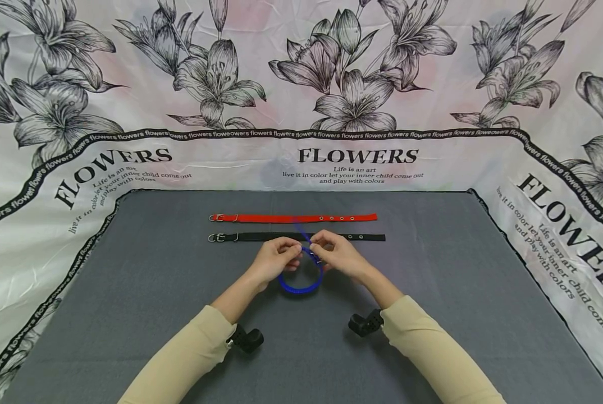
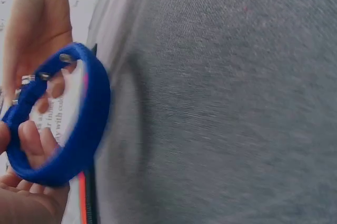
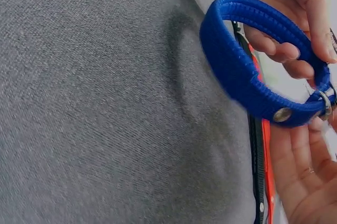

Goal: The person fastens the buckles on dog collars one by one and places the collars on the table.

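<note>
A blue collar (image 1: pixel 301 290), bent into a closed loop, is held up between both hands. My left hand (image 1: pixel 275 260) pinches the strap on the loop's left, far side. On the other side my right hand (image 1: pixel 342 256) grips it near the metal buckle, with a free strap end reaching up and away between the hands. The right wrist view shows a metal ring (image 3: pixel 326 105) and a round rivet (image 3: pixel 283 114) on the blue band. Behind the hands lie a black collar (image 1: pixel 266 237), partly covered by them, and a red collar (image 1: pixel 266 219), both straight and flat.
Grey cloth (image 1: pixel 155 314) covers the table. A white flower-printed sheet (image 1: pixel 251 160) with black lettering surrounds it at the back and sides. Black wrist cameras (image 1: pixel 366 323) hang under both beige sleeves (image 1: pixel 433 348).
</note>
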{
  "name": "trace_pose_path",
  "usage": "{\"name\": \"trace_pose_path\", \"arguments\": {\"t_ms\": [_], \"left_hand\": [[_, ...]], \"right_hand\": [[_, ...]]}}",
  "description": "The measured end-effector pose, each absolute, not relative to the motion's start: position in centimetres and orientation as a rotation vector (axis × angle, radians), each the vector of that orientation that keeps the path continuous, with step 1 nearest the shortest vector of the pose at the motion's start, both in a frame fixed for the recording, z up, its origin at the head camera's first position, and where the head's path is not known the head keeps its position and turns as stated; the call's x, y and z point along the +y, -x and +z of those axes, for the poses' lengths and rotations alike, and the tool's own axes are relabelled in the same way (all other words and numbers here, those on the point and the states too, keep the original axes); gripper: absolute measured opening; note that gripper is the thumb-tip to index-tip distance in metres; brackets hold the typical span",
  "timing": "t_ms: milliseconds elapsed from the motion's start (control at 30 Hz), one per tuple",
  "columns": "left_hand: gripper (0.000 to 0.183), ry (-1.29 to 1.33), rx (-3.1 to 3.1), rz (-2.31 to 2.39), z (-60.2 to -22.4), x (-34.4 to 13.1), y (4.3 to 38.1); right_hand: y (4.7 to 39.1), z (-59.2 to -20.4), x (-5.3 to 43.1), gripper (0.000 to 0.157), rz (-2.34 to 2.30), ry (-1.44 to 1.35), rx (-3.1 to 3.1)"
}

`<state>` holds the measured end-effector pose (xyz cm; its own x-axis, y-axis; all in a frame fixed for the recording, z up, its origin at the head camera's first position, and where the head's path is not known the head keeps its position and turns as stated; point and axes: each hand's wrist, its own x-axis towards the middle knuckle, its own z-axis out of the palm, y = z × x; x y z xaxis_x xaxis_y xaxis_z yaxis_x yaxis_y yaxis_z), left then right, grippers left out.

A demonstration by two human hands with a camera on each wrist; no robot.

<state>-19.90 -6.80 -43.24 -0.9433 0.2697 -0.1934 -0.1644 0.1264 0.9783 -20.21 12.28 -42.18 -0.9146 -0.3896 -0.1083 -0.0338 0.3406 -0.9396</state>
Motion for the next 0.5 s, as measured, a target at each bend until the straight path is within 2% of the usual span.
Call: {"name": "trace_pose_path", "arguments": {"t_ms": [500], "left_hand": [[0.023,-0.069,2.092,1.887,-42.51,-6.41,19.71]], "right_hand": [[20.44,-43.08,12.87,0.022,-1.609,0.401,2.253]]}}
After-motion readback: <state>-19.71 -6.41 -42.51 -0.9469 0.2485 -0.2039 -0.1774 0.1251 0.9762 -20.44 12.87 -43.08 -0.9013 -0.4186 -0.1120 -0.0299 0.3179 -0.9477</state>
